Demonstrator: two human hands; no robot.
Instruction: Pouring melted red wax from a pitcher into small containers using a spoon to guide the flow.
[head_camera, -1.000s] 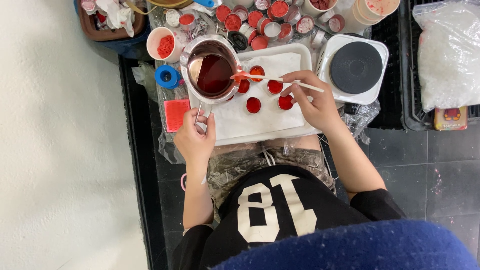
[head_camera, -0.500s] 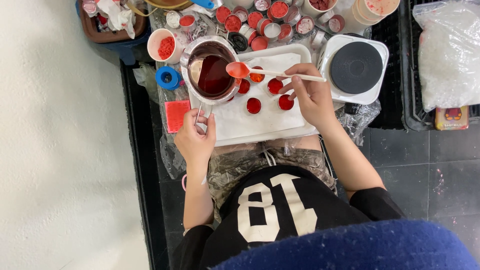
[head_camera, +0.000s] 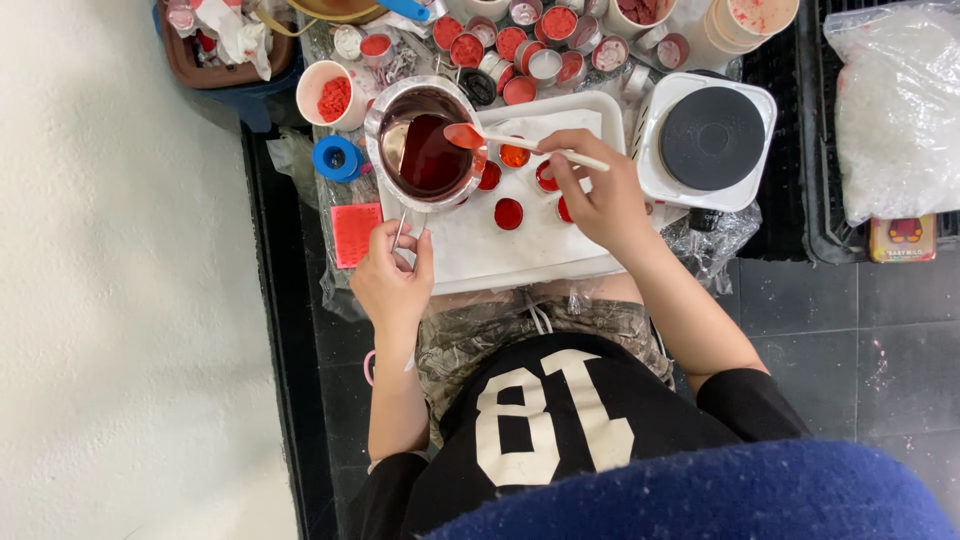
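Dark floor tiles and a pale wall frame a low, cluttered bench seen from above, its middle taken up by a white tray (head_camera: 470, 255) lined with paper. Near the tray's far left corner sits a metal pot (head_camera: 425, 145) holding dark red liquid, probably melted wax; the left hand (head_camera: 392, 275) has its fingers closed around the pot's thin handle at the near left edge of the tray. The right hand (head_camera: 598, 195) pinches the pale stick of a spoon (head_camera: 520, 142) between thumb and fingers, with the red-filled bowl of the spoon poised over the pot's right rim. Just beside it on the tray stand several small round tins (head_camera: 508, 213) filled red, close together. At the far edge of the bench more small tins (head_camera: 535, 45) crowd together, a white cup (head_camera: 330, 98) of red flakes sits at the far left, and a blue tape roll (head_camera: 337, 158) lies near it. A white hot plate (head_camera: 710, 140) with a black disc stands off the tray's right edge. The pot likely feels heavy for its size and warm, and its liquid would slosh, so the handle is the safe place to hold. The spoon looks light and stiff, but its load spills easily, so it is best held level, well back on the stick.
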